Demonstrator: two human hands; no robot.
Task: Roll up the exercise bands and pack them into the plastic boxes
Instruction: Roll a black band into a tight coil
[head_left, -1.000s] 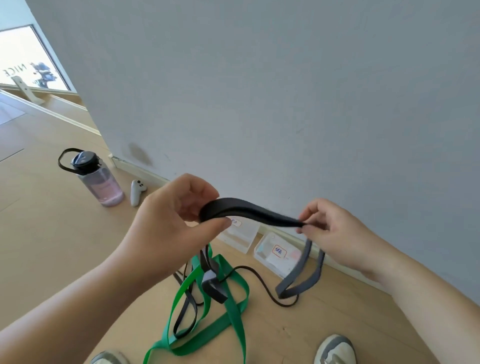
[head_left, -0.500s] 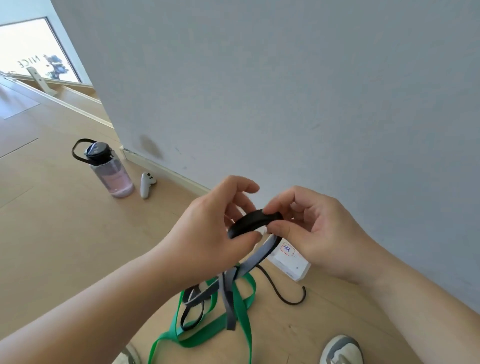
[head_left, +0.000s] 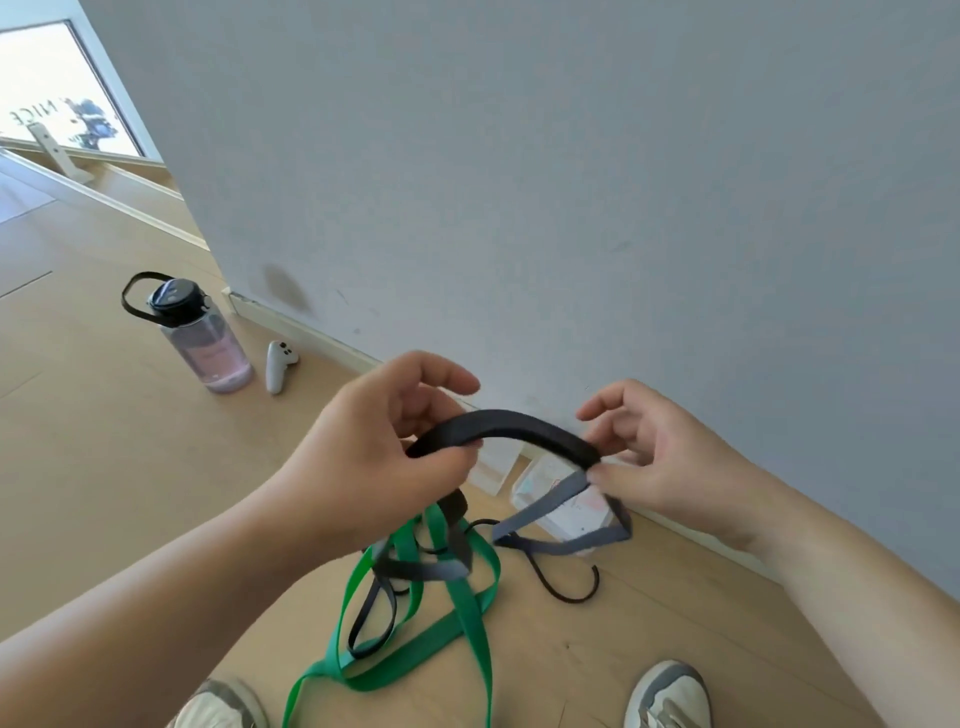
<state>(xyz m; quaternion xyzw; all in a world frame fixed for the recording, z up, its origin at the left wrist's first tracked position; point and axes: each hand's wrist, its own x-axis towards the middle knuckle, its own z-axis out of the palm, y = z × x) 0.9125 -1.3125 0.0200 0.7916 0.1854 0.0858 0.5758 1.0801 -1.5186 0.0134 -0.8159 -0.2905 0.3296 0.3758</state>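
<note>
Pinches one end of the black band (head_left: 506, 422) in the left hand (head_left: 374, 467), thumb pressed under it and fingers curled above. Pinches the same band further along in the right hand (head_left: 670, 467), thumb against a fingertip, remaining fingers loosely spread (no full fist on either side). Holds the span between the two grips as a raised arch, well above the floor (head_left: 104, 467); judged purpose: flat, untwisted stock for starting a roll. Lets the rest of the band hang from the right hand in a loose, grey-faced loop reaching down toward the floor, probably to draw out slack by its own weight. Leaves the green band (head_left: 467, 613) tangled on the floor ahead of the shoes (head_left: 670, 696), untouched, with darker strap lying across it. Places two boxes (head_left: 566, 512) on the floor against the skirting (head_left: 311, 335), just behind the hanging loop and close to hand for packing; cannot tell whether lidded or open. Judged stage: early, no finished roll in view
</note>
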